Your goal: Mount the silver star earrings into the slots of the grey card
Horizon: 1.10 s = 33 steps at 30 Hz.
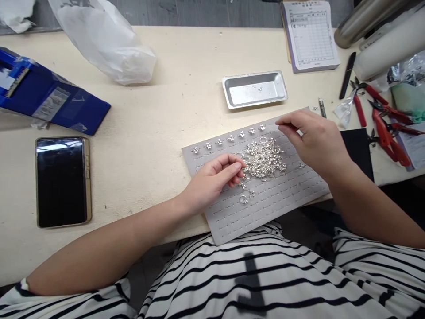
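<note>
A grey slotted ring display board point(229, 217) lies tilted at the table's front edge. Along its far edge stands a row of several silver rings point(230, 138). A heap of silver rings point(264, 161) covers the middle, and a few loose ones point(244, 199) lie nearer me. My left hand point(224, 173) is closed at the heap's left side, thumb against the fingers, with a ring at the fingertips. Over the board's far right part, my right hand point(314, 137) pinches thumb and forefinger together beside the row's right end; whatever is between them is hidden.
A metal tray point(255, 90) with a small item inside sits beyond the board. At left are a phone point(60, 181), a blue box point(56, 95) and a white plastic bag point(113, 48). Red-handled pliers point(387, 133), a black pen point(347, 75) and a form pad point(312, 37) lie right.
</note>
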{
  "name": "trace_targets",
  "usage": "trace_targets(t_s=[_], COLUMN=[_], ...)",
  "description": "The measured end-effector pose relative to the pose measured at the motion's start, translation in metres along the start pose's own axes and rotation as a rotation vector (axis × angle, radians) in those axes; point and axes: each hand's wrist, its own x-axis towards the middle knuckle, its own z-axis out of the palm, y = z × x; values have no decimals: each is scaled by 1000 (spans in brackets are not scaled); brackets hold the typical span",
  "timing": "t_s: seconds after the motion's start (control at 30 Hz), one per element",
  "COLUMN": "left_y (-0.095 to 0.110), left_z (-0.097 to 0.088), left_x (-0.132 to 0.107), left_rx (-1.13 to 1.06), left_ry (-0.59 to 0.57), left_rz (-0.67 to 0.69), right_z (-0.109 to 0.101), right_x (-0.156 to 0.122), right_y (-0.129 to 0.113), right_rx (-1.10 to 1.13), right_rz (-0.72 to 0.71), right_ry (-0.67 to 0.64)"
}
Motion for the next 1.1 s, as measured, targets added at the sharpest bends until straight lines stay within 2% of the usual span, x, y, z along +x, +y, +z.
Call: trace_targets(t_s=[0.1, 0.2, 0.37, 0.5, 0.7, 0.87, 1.1], left_y=[1, 1, 1, 1, 1, 1, 2], left_z=[1, 1, 0, 0, 0, 0, -1], left_x=[0, 0, 0, -1, 0, 0, -1], left_rx=[-14, -25, -16, -16, -1, -7, 13], left_ry=[7, 11, 11, 16, 19, 23, 22], left_rz=[-14, -12, -21, -26, -31, -32, -33], right_z=[-4, 1, 10, 6, 0, 8, 7], right_x=[-9, -11, -1, 1, -11, -5, 14], right_y=[0, 1, 11, 17, 17, 20, 29], right_rx=[-4, -3, 34, 13, 34, 63, 105], right_rz=[8, 11, 108, 199, 7, -14, 224], right_ry=[-57, -101, -53, -31, -62, -67, -75])
